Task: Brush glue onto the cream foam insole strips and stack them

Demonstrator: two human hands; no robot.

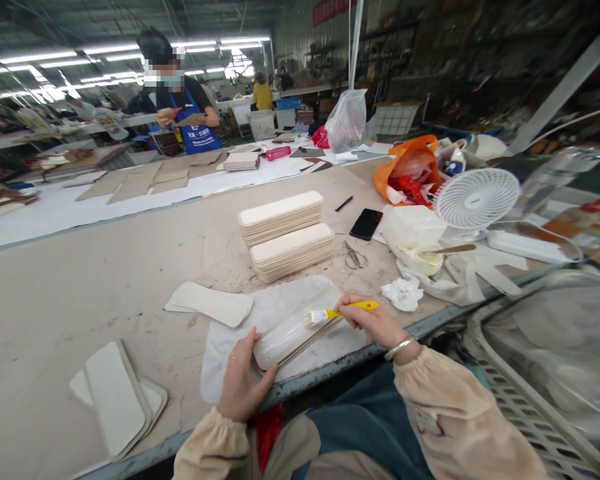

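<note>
Left hand [246, 375] steadying stacked oblong panels [291, 333], right hand [373, 320] holding yellow-handled brush [347, 311] on top panel, scissors [356, 256] beyond on bench [145, 280].

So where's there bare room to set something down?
Widest patch on the left: beige tabletop between the long white back sheet and the loose off-white strips. Crowded: the right, with the orange bag, round white fan and black phone.

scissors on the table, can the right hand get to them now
Probably yes: the scissors lie just beyond the right hand, with bare tabletop between, though it holds the yellow brush.
</note>
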